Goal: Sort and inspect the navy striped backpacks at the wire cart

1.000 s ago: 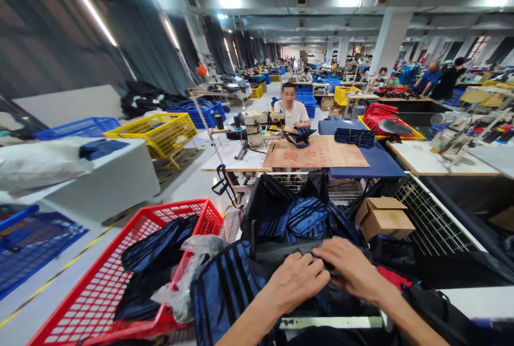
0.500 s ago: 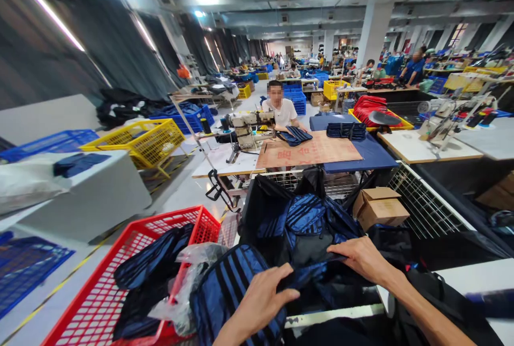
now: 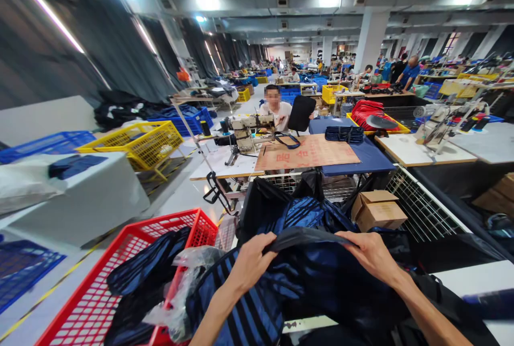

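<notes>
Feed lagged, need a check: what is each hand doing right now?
Left hand: closed on the upper edge of the dark blue striped bag.
Right hand: closed on the same edge, further right.

A garment factory floor — rows of sewing machines (image 3: 244, 127), crates (image 3: 136, 142), seated workers (image 3: 277, 107).

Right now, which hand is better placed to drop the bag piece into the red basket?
Left hand, probably. It grips the navy striped bag piece on the side nearest the red basket; the right hand holds the far edge.
</notes>
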The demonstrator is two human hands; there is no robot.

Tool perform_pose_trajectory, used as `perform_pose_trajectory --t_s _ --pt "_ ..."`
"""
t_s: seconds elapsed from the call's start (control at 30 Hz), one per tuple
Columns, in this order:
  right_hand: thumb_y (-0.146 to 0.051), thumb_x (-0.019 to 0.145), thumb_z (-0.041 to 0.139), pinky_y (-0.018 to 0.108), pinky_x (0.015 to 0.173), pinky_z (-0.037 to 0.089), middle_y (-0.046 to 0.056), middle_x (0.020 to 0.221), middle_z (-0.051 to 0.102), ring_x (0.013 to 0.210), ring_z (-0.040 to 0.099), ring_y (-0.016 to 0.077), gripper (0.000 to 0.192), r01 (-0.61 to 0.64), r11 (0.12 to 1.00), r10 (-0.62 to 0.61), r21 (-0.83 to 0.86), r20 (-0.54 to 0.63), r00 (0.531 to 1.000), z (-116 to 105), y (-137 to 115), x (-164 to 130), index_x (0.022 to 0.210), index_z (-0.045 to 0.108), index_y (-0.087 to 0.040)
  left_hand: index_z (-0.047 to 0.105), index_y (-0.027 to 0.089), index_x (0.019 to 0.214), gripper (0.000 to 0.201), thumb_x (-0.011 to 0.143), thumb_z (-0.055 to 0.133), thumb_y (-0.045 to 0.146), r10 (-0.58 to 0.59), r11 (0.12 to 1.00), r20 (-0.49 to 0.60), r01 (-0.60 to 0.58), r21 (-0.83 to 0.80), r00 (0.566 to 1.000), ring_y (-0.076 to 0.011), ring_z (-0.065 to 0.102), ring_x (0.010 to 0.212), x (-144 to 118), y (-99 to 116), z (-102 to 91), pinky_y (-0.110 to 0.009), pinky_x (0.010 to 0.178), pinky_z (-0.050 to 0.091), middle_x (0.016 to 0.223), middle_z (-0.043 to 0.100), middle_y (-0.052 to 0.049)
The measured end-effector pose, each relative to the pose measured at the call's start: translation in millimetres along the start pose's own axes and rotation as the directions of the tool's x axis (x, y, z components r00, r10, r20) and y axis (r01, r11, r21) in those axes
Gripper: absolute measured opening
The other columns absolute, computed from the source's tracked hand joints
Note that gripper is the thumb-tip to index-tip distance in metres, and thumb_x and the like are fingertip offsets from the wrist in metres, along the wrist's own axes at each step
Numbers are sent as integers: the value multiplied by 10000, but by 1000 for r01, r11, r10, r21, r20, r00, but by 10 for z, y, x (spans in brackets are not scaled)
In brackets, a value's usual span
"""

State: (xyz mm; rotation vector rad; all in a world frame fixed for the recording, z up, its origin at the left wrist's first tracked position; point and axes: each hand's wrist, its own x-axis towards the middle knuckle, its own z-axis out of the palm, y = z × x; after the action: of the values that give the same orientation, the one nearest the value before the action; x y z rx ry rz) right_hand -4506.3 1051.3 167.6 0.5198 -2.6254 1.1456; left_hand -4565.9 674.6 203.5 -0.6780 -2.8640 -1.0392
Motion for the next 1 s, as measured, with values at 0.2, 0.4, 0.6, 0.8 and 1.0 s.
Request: perform_pose_trajectory --t_s 0.2,0.4,0.6,0.8,1.0 --pt "-485 1049 649 417 940 684 39 1169 879 1058 850 302 333 -148 985 164 84 -237 958 -362 337 -19 1203 875 -295 753 217 1051 493 744 945 552 -65 730 437 342 -592 897 -275 675 1068 -292 147 72 -392 1007 536 1074 764 -37" --pt "-629 978 691 481 955 674 75 1125 882 1050 832 334 454 -221 961 268 167 -349 898 -525 615 114 1117 898 -250 675 209 945 520 671 1016 490 -49 568 433 382 -729 900 -214 667 907 -250 209 191 -333 863 539 919 711 -5" --pt "-713 953 710 471 949 661 72 1114 881 1031 825 341 516 -222 959 263 173 -268 927 -347 460 137 1118 895 -261 632 236 908 123 943 721 313 -258 942 -309 167 -291 916 -199 620 822 125 -12 217 -312 798 470 850 641 8" --pt "-749 933 718 326 677 584 35 832 816 745 719 244 563 -250 939 314 236 -288 905 -119 142 371 970 871 -209 636 241 1195 116 1084 604 253 -244 950 -557 312 28 794 -268 747 980 475 -113 111 -337 822 485 1074 764 -77" --pt "-717 932 723 318 762 562 35 923 814 839 696 237 571 -269 908 381 321 -364 850 -67 11 547 1090 880 -191 566 241 1372 318 1102 603 406 -274 962 -586 225 -158 763 -202 703 912 317 -295 275 -319 839 521 1095 727 -50"
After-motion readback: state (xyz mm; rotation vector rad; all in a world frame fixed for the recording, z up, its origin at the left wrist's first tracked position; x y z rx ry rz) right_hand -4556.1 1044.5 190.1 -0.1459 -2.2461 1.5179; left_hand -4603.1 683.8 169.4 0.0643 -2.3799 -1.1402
